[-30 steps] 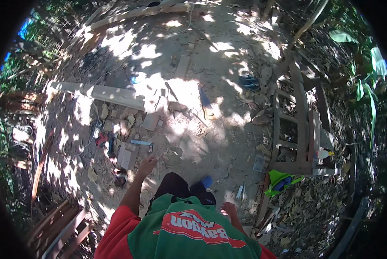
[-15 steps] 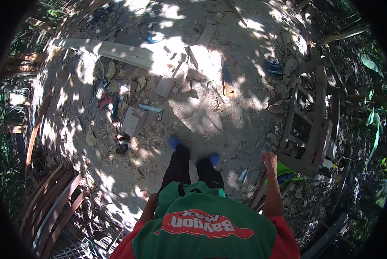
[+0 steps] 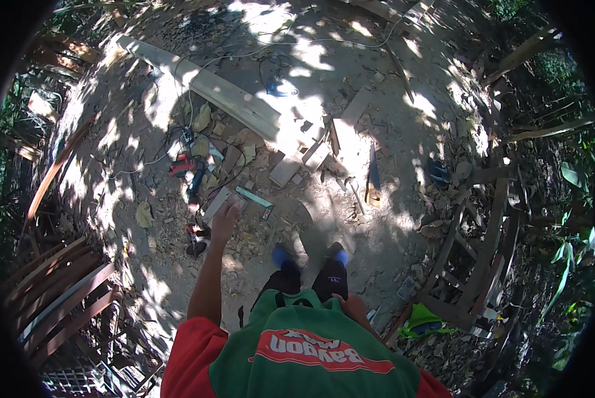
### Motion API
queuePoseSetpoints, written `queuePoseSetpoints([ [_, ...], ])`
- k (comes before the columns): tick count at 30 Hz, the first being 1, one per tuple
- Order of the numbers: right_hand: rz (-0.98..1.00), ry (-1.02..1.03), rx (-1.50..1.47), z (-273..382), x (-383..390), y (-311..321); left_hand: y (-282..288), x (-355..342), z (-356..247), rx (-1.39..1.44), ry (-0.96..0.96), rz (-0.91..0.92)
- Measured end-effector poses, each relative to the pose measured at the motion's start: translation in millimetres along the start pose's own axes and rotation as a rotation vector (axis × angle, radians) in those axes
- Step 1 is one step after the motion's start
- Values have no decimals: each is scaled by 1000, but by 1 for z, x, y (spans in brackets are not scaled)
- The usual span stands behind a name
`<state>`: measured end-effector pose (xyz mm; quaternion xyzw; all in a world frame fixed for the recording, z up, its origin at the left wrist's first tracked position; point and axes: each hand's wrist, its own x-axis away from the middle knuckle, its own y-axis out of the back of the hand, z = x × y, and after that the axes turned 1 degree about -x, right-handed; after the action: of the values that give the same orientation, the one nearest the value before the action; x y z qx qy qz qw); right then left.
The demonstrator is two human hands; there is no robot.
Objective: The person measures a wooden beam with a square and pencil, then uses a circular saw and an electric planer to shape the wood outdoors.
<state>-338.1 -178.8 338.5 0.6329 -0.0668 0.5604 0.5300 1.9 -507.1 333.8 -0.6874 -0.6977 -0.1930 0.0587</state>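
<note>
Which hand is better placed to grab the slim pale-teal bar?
Left, probably. The left hand is stretched forward and appears right next to the slim pale-teal bar; the right hand is well back, close against the green shirt.

Your left hand is at a wooden block, contact unclear, with a pale-blue bar and a red power tool nearby. Your right hand is low beside your green shirt, and a saw lies ahead of your blue shoes.
</note>
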Motion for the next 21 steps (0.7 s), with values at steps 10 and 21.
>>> queuePoseSetpoints([
  [10,502,715,320,53,-84,113,-48,140,119,-486,442,321],
  [21,482,689,169,139,-188,162,-105,151,86,-861,448,278],
])
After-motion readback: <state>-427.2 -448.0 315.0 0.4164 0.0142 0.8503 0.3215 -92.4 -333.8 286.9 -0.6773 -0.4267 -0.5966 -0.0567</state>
